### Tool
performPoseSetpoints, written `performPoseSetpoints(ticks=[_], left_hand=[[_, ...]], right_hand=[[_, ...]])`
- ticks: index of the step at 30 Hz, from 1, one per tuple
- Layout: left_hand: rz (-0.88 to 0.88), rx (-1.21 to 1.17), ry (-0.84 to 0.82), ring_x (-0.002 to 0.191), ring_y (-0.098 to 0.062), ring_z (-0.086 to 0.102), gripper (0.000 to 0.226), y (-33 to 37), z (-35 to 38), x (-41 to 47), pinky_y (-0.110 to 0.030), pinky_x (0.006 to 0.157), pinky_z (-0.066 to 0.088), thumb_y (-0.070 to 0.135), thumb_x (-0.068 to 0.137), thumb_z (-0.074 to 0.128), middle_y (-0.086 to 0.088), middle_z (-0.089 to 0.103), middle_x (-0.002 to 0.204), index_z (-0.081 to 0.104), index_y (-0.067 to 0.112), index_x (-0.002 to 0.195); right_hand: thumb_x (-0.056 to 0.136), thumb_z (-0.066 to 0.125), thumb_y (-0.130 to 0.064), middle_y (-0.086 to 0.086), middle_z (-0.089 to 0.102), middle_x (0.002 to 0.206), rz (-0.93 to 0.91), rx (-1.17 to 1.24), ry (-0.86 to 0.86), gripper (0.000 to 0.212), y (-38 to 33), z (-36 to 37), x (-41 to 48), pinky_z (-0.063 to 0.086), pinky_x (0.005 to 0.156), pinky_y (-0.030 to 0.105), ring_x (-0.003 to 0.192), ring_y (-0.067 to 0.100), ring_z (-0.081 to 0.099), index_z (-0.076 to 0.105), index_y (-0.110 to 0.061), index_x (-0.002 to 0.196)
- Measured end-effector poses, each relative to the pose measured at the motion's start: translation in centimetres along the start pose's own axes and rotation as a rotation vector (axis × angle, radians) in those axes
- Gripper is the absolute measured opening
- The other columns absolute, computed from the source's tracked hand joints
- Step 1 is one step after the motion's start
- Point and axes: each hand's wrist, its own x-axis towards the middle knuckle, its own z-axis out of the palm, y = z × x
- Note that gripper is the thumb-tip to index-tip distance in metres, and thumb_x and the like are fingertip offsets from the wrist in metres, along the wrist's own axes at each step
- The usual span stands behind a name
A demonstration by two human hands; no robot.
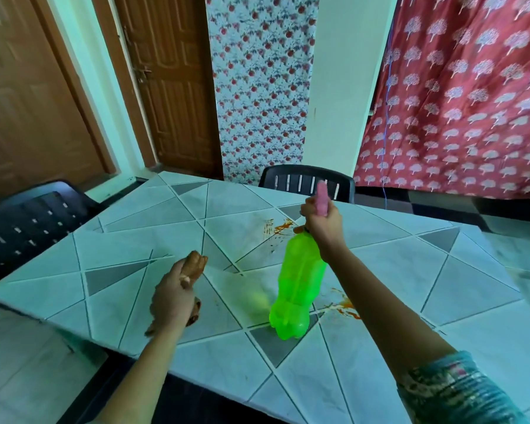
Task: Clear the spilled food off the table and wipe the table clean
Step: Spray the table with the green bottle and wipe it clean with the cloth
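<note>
We note one container: a green bottle (300,283) of see-through plastic, at centre frame, leaning slightly, with a pink spray head (322,198) on top. Whether it holds liquid cannot be told through the tinted wall. Its base is at or just above the counter (120,249); contact cannot be confirmed. A green glow falls on the surface to its left.

The right hand (323,226) is clenched round the bottle's neck and the lower part of the spray head, fingers curled tight. The left hand (172,293), lower left of centre, is closed round a brown wad (196,264), which sticks out above and below the fist. We cannot tell whether it is cloth or sponge. The image is blurred here.

The spilled food shows as two orange patches. The upper orange smear (280,226) lies just left of the right hand, beside the bottle's neck. The lower orange smear (344,308) lies just right of the bottle's base, under the right forearm. The left hand is well apart from both, with the bottle between it and the lower smear.

The counter carries a white cover with grey triangles. A black chair (306,182) stands at its far edge, and a second black chair (28,218) at left. A red curtain (459,102) hangs at upper right.
</note>
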Motion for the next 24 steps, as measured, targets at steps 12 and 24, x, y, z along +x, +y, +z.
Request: performPoseSetpoints(ticks=[12,24], left_hand=[[-0.089,0.504,-0.319,0.129,-0.032,0.039,0.053,-3.0,2.3,2.2,-0.043,0.106,0.035,0.032,0.085,0.05,-0.011,0.04,0.144,0.043,0.023,0.137],[0.206,0.071,-0.325,0.12,-0.022,0.053,0.04,8.6,8.1,7.4,-0.032,0.099,0.041,0.03,0.092,0.055,-0.001,0.053,0.137,0.052,0.023,0.131]], right_hand=[[0.086,0.051,-0.009,0.008,0.049,0.081,0.087,0.01,-0.129,0.006,0.9,3.5,4.3,0.057,0.06,0.034,0.049,0.009,0.049,0.049,-0.013,0.082],[0.082,0.055,-0.01,0.008,0.048,0.07,0.431,0.08,-0.239,0.003,4.1,4.3,7.4,0.056,0.064,0.04,0.047,0.018,0.051,0.055,-0.008,0.081]])
